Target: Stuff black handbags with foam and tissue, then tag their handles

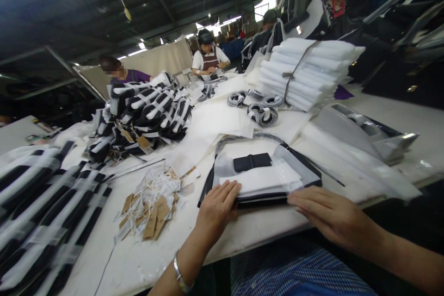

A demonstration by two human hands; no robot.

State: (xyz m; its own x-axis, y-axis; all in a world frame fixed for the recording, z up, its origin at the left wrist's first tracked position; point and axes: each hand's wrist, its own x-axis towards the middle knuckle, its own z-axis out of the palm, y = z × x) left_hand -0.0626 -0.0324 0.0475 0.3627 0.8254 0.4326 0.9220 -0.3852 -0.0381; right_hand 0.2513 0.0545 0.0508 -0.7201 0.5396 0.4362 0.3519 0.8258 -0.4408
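Note:
A black handbag lies flat in front of me, its strap wrapped in clear film and its top covered with translucent sheeting. A white foam sheet covers the part nearest me, and a small black strap tab shows above it. My left hand grips the bag's near left edge, fingers over the top and thumb mostly hidden. At the near right corner, my right hand is closed on the edge, its fingers pointing left. The bag's underside is hidden.
Paper tags with strings lie in a heap to the left. Wrapped black bags are piled behind them, more at far left. Coiled straps, bundled white foam and a metal holder stand beyond. Co-workers work behind.

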